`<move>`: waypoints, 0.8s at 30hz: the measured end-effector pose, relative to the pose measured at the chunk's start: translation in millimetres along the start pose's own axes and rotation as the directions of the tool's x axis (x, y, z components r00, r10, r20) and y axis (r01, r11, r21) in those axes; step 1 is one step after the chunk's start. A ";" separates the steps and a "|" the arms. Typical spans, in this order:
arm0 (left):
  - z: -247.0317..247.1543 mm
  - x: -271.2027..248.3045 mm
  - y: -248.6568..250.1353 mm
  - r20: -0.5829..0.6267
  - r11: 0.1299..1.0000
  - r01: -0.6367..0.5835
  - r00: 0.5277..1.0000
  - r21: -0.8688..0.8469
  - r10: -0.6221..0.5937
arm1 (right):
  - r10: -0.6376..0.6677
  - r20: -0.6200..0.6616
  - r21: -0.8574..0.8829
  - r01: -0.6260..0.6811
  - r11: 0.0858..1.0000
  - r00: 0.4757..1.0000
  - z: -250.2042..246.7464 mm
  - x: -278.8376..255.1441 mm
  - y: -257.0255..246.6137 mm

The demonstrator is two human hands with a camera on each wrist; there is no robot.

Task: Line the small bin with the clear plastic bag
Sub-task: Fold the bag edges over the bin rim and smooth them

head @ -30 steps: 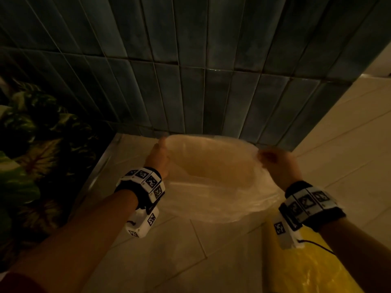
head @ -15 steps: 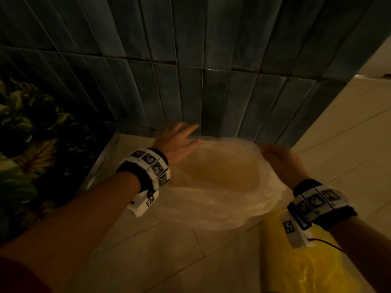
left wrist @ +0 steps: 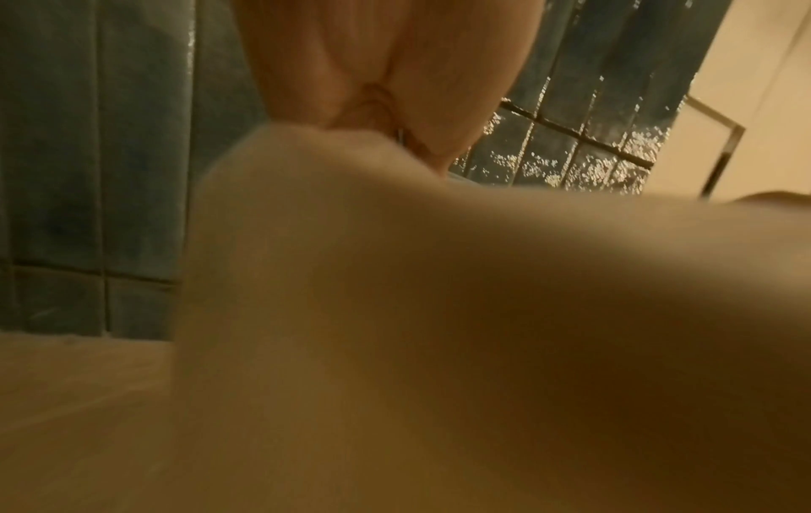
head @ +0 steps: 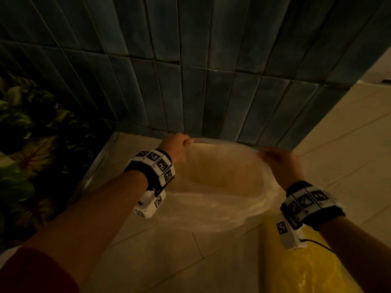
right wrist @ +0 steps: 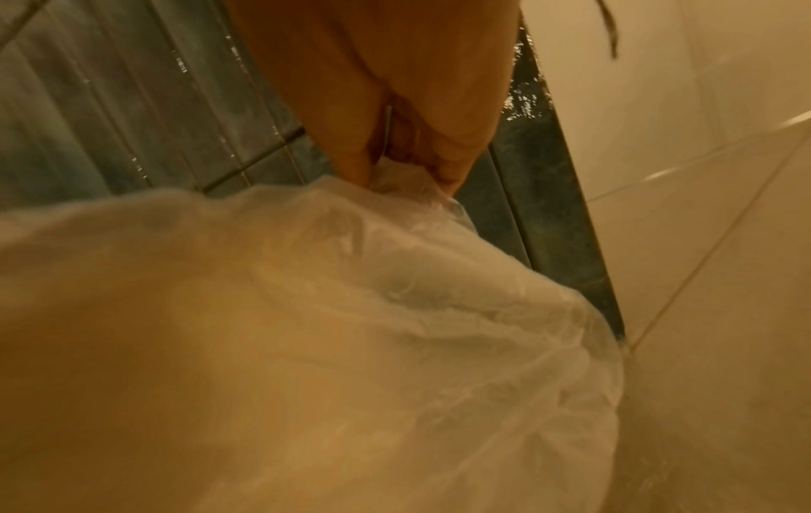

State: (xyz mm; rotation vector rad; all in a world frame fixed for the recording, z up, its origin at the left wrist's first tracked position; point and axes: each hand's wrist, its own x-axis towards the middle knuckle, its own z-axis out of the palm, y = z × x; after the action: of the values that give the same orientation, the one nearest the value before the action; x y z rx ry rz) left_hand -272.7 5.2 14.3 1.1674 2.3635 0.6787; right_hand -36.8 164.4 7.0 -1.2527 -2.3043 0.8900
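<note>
A clear plastic bag [head: 222, 199] hangs open-mouthed over the floor near the tiled wall, and a tan round shape shows through it, likely the small bin. My left hand [head: 176, 145] grips the bag's rim at the far left, fingers curled. Over at the far right, my right hand [head: 279, 161] pinches the rim. The right wrist view shows fingers [right wrist: 355, 163] pinching bunched film of the bag [right wrist: 395, 295]. In the left wrist view the bag [left wrist: 438, 312] fills the frame as a blur under my curled left hand [left wrist: 390, 104].
A dark teal tiled wall [head: 190, 70] stands just behind the bag. A leafy plant [head: 31, 155] fills the left side beyond a metal floor strip [head: 95, 166]. Below my right forearm lies a yellow plastic bag [head: 306, 267]. Pale floor tiles [head: 349, 144] stretch right.
My left hand had let go with its fingers spread over the rim half a second ago; now it grips the bag's far-left edge again. The right hand has kept its pinch.
</note>
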 end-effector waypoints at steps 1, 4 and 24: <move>0.0 1.2 -1.5 -0.011 1.000 0.015 1.000 0.017 -0.015 | -0.007 -0.012 -0.008 0.007 1.000 1.000 0.8 0.4 -0.2; -2.0 0.5 -4.0 -0.016 0.993 0.111 0.994 0.030 -0.111 | 0.019 0.002 -0.043 -0.019 0.999 1.000 -2.5 1.4 -4.3; 0.2 -34.7 -22.6 0.014 0.993 0.036 0.999 -0.115 -0.035 | -0.036 0.403 -0.343 0.187 0.921 0.914 23.5 26.6 -17.6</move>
State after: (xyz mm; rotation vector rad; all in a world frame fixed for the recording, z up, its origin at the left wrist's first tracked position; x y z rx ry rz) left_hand -267.0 -34.9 6.0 1.0749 2.2968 0.7830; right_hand -75.5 171.4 2.4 -1.1418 -2.9477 0.7300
